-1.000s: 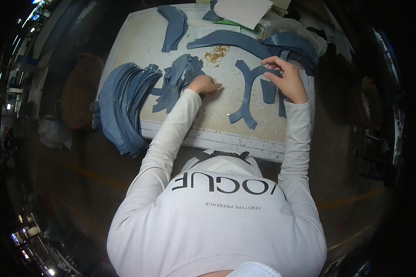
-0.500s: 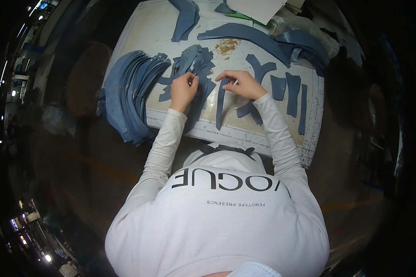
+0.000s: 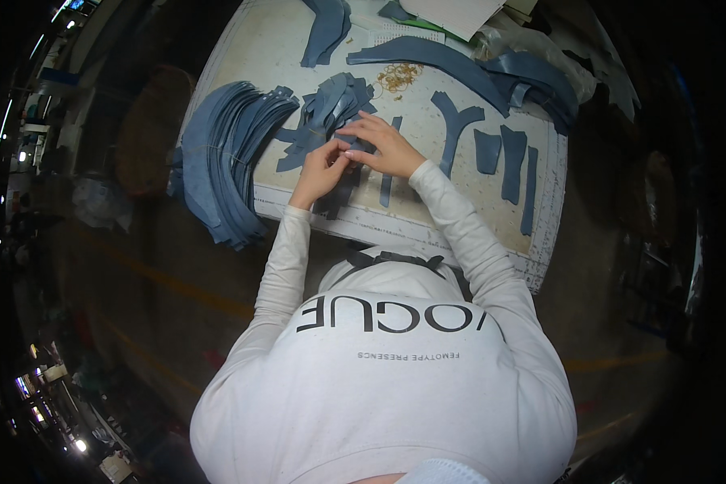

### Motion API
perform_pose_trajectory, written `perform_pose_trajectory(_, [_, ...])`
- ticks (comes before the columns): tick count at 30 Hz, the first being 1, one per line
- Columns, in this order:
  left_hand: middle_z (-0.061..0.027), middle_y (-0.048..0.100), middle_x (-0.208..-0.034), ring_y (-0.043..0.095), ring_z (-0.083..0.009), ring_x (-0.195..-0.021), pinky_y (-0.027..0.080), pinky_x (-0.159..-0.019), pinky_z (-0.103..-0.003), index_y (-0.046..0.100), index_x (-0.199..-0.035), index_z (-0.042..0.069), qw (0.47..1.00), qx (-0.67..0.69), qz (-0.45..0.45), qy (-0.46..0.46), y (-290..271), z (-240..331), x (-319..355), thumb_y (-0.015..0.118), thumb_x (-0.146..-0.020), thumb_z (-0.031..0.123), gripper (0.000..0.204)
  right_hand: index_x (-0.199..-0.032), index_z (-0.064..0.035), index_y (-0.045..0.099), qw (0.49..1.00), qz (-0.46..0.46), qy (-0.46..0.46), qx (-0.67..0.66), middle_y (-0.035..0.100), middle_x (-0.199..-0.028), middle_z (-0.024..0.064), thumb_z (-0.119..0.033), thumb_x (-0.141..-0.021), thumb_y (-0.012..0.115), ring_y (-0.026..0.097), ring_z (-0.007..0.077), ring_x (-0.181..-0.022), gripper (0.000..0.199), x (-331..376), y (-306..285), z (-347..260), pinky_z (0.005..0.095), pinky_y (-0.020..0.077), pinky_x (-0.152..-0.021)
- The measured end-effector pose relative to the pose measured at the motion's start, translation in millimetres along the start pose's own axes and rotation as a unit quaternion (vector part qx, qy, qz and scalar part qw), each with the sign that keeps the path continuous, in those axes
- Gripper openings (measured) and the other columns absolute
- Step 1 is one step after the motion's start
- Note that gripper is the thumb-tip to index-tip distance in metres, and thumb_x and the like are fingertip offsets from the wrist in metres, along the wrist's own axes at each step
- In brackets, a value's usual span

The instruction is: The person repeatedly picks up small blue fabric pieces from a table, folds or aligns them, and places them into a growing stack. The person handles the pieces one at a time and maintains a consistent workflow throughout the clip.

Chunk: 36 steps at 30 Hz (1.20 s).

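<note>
My left hand (image 3: pixel 321 172) is closed in a pinch in front of a heap of loose blue leather-like pieces (image 3: pixel 336 101). A dark blue piece (image 3: pixel 340 196), blurred, hangs below its fingertips over the table's near edge. My right hand (image 3: pixel 387 147) comes in from the right with its fingers stretched and apart, its thumb at the left fingertips. What lies between the two hands is mostly hidden. Partly covered by my right hand, a narrow blue strip (image 3: pixel 386 189) lies on the pale table (image 3: pixel 298 206).
A thick stack of curved blue pieces (image 3: pixel 218 161), tied with a band, overhangs the left edge. Yellowish elastic bands (image 3: pixel 399 78) lie behind my hands. To the right are a Y-shaped piece (image 3: pixel 453 121) and several cut pieces (image 3: pixel 511 165). Long curved pieces (image 3: pixel 427 58) lie farther back.
My right hand has moved left to meet my left hand. The left hand has shifted slightly nearer me, and the narrow strip has moved a little away from me.
</note>
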<state>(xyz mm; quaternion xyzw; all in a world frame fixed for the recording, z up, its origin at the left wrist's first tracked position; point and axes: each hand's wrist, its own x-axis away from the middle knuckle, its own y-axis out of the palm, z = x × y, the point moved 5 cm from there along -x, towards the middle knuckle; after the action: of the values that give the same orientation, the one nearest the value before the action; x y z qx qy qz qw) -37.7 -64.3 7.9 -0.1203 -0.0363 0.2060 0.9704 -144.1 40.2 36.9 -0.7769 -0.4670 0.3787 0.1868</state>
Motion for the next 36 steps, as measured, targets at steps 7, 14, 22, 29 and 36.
perform_pose_trajectory(7, [0.0044,0.055,-0.068,0.045,-0.0017,-0.056,0.033,-0.050,-0.017,0.062,-0.098,0.005,0.965,0.080,-0.190,-0.160,0.1,5.4,28.4,0.059,-0.090,0.019,0.017,-0.096,-0.0061,0.065,0.930,-0.114,0.252,-0.243,0.061,-0.072,0.0051,-0.021,-0.084,0.063,0.057,0.0109,-0.071,0.019,72.9,-39.0,7.0,0.0258,0.0439,-0.067])
perform_pose_trajectory(14, [-0.0032,0.064,-0.069,0.056,-0.0130,-0.057,0.045,-0.056,-0.026,0.065,-0.087,0.005,0.983,-0.162,-0.017,-0.081,11.5,-34.1,38.1,0.069,-0.078,0.020,0.018,-0.096,-0.0040,0.063,0.957,0.048,0.283,-0.055,0.062,-0.083,0.0086,-0.009,-0.078,0.064,0.060,0.0237,-0.077,0.019,148.5,-58.5,22.6,0.0315,0.0461,-0.073])
perform_pose_trajectory(22, [-0.0061,0.061,-0.068,0.059,-0.0178,-0.059,0.045,-0.056,-0.029,0.062,-0.078,0.006,0.948,-0.313,-0.009,-0.062,6.3,-18.3,60.8,0.076,-0.068,0.016,0.020,-0.089,-0.0085,0.060,0.919,0.115,0.310,0.212,0.052,-0.090,0.0055,-0.010,-0.067,0.073,0.050,0.0257,-0.090,0.025,182.6,-57.3,7.3,0.0347,0.0418,-0.079])
perform_pose_trajectory(29, [-0.0060,0.059,-0.066,0.056,-0.0198,-0.059,0.044,-0.056,-0.030,0.060,-0.074,0.004,0.940,-0.334,-0.021,-0.071,13.4,-24.5,71.6,0.077,-0.066,0.018,0.023,-0.083,-0.0073,0.057,0.926,0.125,0.325,0.148,0.054,-0.084,0.0052,-0.013,-0.065,0.076,0.052,0.0231,-0.082,0.027,185.6,-45.2,15.4,0.0340,0.0431,-0.073])
perform_pose_trajectory(36, [-0.0089,0.062,-0.066,0.061,-0.0217,-0.062,0.047,-0.058,-0.030,0.063,-0.077,0.003,0.957,-0.178,-0.144,-0.176,8.3,-37.6,74.1,0.071,-0.075,0.020,0.019,-0.079,-0.0033,0.060,0.909,0.079,0.408,-0.019,0.059,-0.063,0.0036,-0.012,-0.072,0.074,0.051,0.0105,-0.051,0.018,204.7,-65.7,10.7,0.0242,0.0444,-0.052])
